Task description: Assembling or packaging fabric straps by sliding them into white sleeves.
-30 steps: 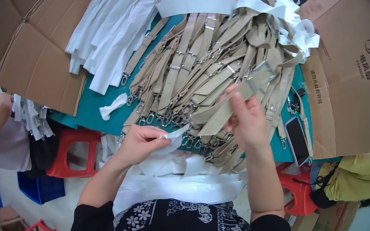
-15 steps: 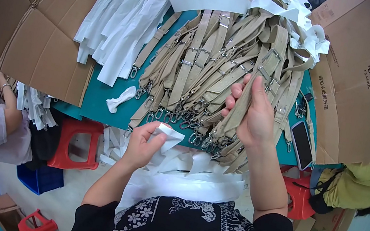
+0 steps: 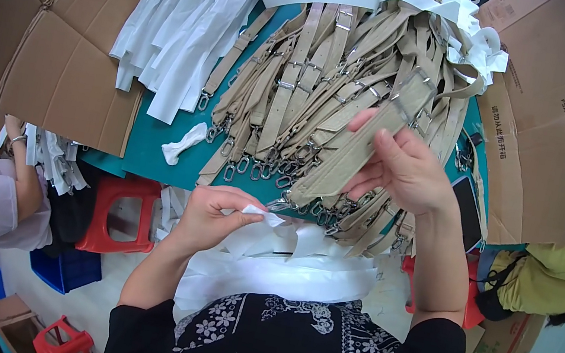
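Note:
My right hand (image 3: 416,171) grips a beige strap (image 3: 351,151) between thumb and fingers. The strap slants down to the left, and the metal clasp (image 3: 279,203) at its low end hangs close to my left hand (image 3: 213,216). That hand pinches the end of a white strip (image 3: 265,216), whose lower part cannot be told apart from the white strips (image 3: 279,282) across my lap. Beneath and beyond the held strap lies a heap of beige straps (image 3: 288,102) with buckles and clasps, on a teal tabletop (image 3: 152,142).
White strips (image 3: 180,30) drape at the far left, near a small knotted white piece (image 3: 184,143). Cardboard (image 3: 78,50) flanks the left, with another cardboard panel (image 3: 547,132) at right. A phone (image 3: 467,213) lies at the right edge. Two people sit on either side; red stools (image 3: 120,216) stand below.
My right hand has swung the strap lower and flatter, bringing its clasp end toward my left hand. The left hand has turned, with less of the white strip's end showing beyond its fingertips.

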A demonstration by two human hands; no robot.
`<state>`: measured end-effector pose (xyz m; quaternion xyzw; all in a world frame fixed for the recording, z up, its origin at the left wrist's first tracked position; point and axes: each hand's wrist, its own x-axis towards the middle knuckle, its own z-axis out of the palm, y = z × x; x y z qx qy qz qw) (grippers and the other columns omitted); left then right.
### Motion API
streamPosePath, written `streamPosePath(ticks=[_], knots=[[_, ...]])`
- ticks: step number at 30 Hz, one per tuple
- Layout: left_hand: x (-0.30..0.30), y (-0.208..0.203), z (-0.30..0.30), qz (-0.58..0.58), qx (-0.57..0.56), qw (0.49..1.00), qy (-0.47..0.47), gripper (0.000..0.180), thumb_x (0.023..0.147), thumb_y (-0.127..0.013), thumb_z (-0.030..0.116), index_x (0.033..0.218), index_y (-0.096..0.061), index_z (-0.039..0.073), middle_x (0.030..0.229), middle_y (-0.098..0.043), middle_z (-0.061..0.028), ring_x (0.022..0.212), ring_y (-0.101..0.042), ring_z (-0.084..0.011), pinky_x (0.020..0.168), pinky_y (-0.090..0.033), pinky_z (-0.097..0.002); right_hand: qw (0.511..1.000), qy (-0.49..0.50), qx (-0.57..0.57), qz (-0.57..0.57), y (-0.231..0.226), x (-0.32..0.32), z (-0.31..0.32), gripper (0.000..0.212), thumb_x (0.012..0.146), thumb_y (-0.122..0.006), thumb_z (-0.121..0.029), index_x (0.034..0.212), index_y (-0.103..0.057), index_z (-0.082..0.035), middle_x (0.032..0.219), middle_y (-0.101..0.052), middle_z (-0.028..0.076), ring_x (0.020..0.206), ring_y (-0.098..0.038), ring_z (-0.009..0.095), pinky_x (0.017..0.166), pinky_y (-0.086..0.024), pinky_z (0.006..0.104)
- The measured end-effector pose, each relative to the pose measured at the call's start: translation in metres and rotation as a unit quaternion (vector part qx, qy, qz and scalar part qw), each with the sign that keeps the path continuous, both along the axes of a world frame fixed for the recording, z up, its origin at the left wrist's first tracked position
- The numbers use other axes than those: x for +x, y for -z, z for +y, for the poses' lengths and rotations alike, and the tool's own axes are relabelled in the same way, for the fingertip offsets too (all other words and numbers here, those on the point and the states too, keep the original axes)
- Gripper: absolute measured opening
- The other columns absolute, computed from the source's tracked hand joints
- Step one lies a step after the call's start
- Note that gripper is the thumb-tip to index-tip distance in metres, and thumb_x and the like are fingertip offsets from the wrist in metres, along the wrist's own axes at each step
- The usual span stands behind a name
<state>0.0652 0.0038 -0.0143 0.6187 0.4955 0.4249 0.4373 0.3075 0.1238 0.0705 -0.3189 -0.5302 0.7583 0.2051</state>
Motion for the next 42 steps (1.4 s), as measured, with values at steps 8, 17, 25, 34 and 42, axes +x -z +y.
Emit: streamPosePath(ticks=[8, 17, 25, 34, 42], knots=[[0.001, 0.005, -0.004, -0.131, -0.018, 0.991, -0.030, 0.014, 0.065, -0.069, -0.005, 0.077, -0.067, 0.000, 0.079, -0.065, -0.0105, 0.070, -0.061, -0.0126, 0.061, -0.048, -0.0206, 0.996, 0.082, -0.009, 0.044, 0.014, -0.014, -0.004, 0.038, 0.079, -0.062, -0.008, 0.107, -0.038, -0.004, 0.081, -0.058, 0.007, 0.063, -0.062, 0.015, 0.051, -0.053, 0.0231], [0.000, 0.011, -0.010, -0.154, -0.023, 0.984, -0.082, 0.014, 0.065, -0.070, -0.005, 0.078, -0.067, 0.000, 0.079, -0.065, -0.0089, 0.067, -0.059, -0.0091, 0.058, -0.046, -0.0181, 0.996, 0.079, -0.009, 0.048, 0.010, -0.022, -0.007, 0.035, 0.080, -0.061, -0.009, 0.105, -0.038, -0.004, 0.078, -0.057, 0.006, 0.061, -0.061, 0.014, 0.050, -0.053, 0.0228], [0.000, 0.010, -0.010, -0.160, -0.050, 0.982, -0.086, 0.013, 0.070, -0.068, -0.002, 0.083, -0.067, 0.000, 0.078, -0.064, -0.0069, 0.067, -0.057, -0.0074, 0.059, -0.044, -0.0180, 0.996, 0.080, 0.033, -0.009, 0.018, -0.027, -0.010, 0.035, 0.079, -0.061, -0.008, 0.107, -0.040, -0.002, 0.083, -0.058, 0.006, 0.066, -0.061, 0.014, 0.053, -0.053, 0.0230], [0.008, 0.008, -0.006, -0.123, -0.121, 0.984, -0.041, 0.023, 0.088, -0.053, 0.017, 0.103, -0.061, 0.001, 0.076, -0.060, 0.0017, 0.067, -0.049, -0.0029, 0.059, -0.041, -0.0184, 0.994, 0.021, 0.078, -0.079, 0.044, -0.045, -0.011, 0.029, 0.078, -0.063, -0.009, 0.102, -0.050, 0.001, 0.081, -0.059, 0.005, 0.068, -0.058, 0.010, 0.059, -0.051, 0.0225], [0.000, 0.003, 0.008, -0.064, -0.114, 0.991, -0.036, 0.026, 0.089, -0.050, 0.021, 0.084, -0.062, -0.002, 0.067, -0.054, 0.0050, 0.061, -0.043, -0.0014, 0.052, -0.037, -0.0190, 0.988, 0.007, -0.092, -0.123, 0.061, -0.069, -0.042, 0.021, 0.076, -0.066, -0.017, 0.090, -0.058, -0.004, 0.076, -0.056, 0.001, 0.063, -0.050, 0.008, 0.057, -0.043, 0.0234]])
